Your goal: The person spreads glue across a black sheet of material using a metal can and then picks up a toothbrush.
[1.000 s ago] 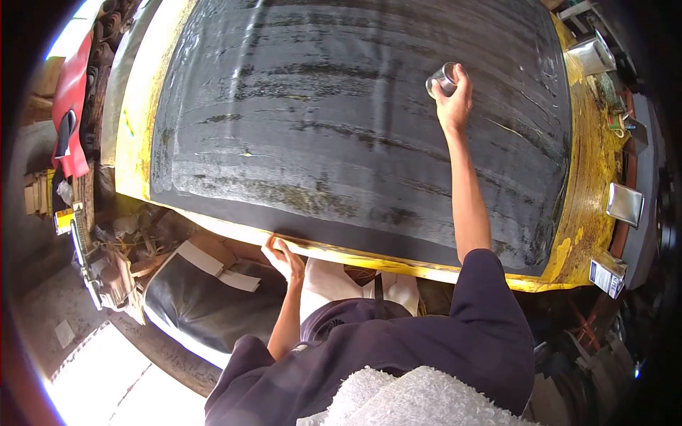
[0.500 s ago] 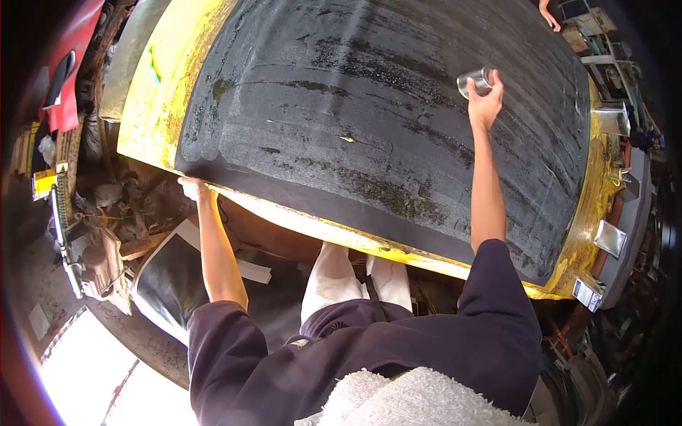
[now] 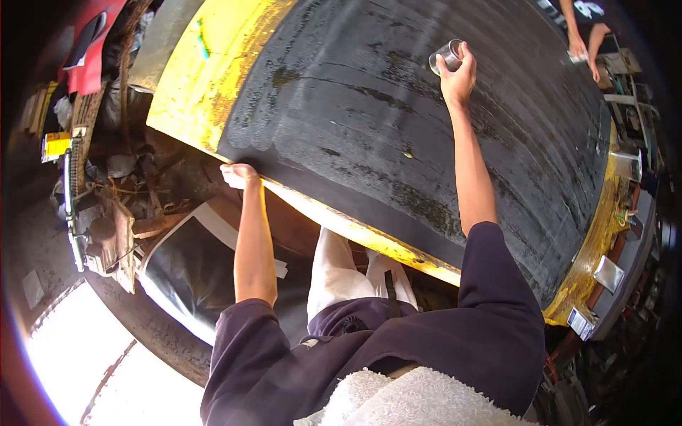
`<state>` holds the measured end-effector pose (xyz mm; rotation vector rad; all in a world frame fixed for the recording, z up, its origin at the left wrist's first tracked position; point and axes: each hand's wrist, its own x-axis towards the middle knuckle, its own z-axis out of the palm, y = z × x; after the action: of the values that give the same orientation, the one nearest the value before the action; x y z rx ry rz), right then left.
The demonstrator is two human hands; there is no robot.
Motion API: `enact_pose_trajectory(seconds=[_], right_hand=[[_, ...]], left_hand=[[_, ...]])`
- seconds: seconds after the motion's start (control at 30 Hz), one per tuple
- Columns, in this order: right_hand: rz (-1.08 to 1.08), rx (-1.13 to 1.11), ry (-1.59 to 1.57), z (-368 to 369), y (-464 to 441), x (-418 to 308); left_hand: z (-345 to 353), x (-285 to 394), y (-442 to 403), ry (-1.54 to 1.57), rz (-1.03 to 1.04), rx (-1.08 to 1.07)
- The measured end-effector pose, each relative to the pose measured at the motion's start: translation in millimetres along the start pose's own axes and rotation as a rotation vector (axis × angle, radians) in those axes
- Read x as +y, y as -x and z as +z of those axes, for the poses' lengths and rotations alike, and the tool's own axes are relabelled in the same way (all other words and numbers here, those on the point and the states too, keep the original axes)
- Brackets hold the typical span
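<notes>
A large black sheet (image 3: 341, 142) with a wet-looking, streaked surface covers the yellow-edged table (image 3: 188, 92). My right hand (image 3: 458, 78) is closed around a small shiny cylinder like a clear cup or tin (image 3: 446, 57), tilted on its side over the sheet. Whether it touches the surface, I cannot tell. At the near left, my left hand (image 3: 240, 175) grips the table's edge, its fingers curled and partly hidden. A small pale spot (image 3: 408, 154) lies on the sheet between my arms.
Another person's hands (image 3: 579, 50) are over the far right corner, one with a small clear object. Metal tins (image 3: 609, 274) and a labelled box (image 3: 582, 321) stand along the right side. Wooden scraps (image 3: 121, 241) and a black sheet with a pale border (image 3: 192, 270) lie below left.
The view has turned, so the table appears more slanted. My right hand has moved the cylinder farther up the sheet and leftward. More of the other person's arms shows at top right.
</notes>
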<state>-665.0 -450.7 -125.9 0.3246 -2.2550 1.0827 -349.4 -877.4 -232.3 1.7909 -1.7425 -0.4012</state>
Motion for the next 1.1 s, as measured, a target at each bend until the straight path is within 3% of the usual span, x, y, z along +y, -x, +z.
enact_pose_trajectory(seconds=[0.07, 0.2, 0.33, 0.53, 0.8, 1.1], right_hand=[[0.026, -0.034, 0.022, 28.0, -4.1, -12.7], [-0.037, -0.039, -0.046, 82.1, -9.9, -40.7], [-0.074, -0.029, -0.078, 132.4, -11.2, -81.8], [-0.128, -0.062, -0.009, 181.9, -11.0, -127.3], [-0.210, -0.014, 0.044, 185.2, -0.5, -147.4], [-0.031, -0.106, -0.125, 152.6, 92.9, -217.0]], left_hand=[[-21.4, 24.0, 6.9, 0.113, -0.153, -0.105], [-22.6, 25.9, 9.8, 0.223, -0.253, -0.157], [-24.9, 20.4, 12.4, 0.200, -0.139, -0.177], [-35.5, 33.1, 20.8, 0.336, -0.207, -0.211], [-32.2, 28.4, 21.8, 0.450, -0.206, -0.254], [-36.2, 33.7, 20.4, 0.409, -0.286, -0.332]])
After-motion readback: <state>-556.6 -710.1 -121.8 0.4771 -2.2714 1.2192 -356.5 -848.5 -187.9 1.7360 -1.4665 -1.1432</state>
